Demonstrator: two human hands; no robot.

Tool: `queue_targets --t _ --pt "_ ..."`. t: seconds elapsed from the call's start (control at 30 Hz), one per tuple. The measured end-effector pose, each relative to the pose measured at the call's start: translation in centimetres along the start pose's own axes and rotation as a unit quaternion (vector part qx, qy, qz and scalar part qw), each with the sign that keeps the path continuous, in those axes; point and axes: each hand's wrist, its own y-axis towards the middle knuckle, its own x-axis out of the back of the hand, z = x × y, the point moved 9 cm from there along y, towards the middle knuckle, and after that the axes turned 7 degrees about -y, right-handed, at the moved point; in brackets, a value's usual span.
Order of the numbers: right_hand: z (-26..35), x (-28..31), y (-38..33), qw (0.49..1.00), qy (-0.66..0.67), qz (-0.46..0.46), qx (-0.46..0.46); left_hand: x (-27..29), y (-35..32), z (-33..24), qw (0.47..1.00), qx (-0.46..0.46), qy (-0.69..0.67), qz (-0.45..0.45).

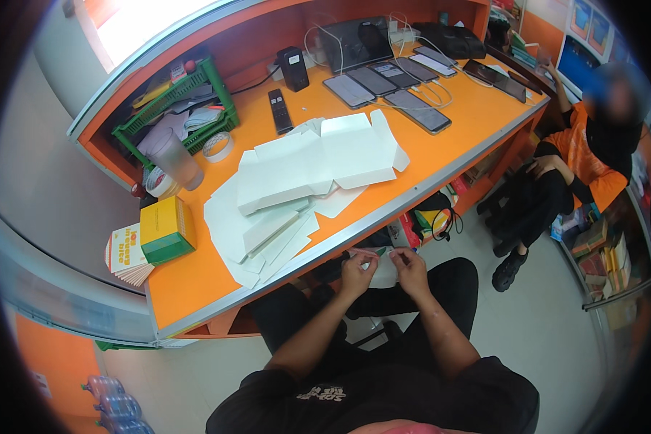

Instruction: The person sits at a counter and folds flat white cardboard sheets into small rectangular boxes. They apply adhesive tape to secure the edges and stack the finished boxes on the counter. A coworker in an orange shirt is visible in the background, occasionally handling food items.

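Observation:
Just below the table's front edge, over my lap, my left hand [358, 275] and my right hand [410, 271] face each other with pinched fingers. Between them is a pale, thin card-like piece [385, 275], with small green and pink patches near its upper edge. Both hands appear to grip its sides; its exact kind is too small to make out. On the table ahead lies a loose pile of unfolded white carton blanks [304, 163], some overlapping and creased.
Several phones [417, 111] with cables lie at the table's back right, near a black remote [280, 112]. A green basket [231, 98], tape roll [218, 147], clear cup [177, 160] and yellow-green box [168, 230] stand left. A seated person in orange [597, 163] is at right.

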Motion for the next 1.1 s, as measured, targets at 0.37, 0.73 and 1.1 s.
queue_targets --t 0.37,0.73,1.1 --pt "3.6 0.7 -0.7 0.997 -0.014 -0.009 0.071 -1.8 -1.3 1.7 0.991 0.04 -0.119 0.047" --pt "4.2 0.7 -1.3 0.996 -0.038 -0.03 0.073 -2.1 -2.5 3.9 0.954 0.194 -0.226 0.021" --pt "0.6 -1.7 -1.3 0.99 0.12 0.077 -0.002 -1.6 -1.8 7.2 0.962 0.105 -0.246 0.045"
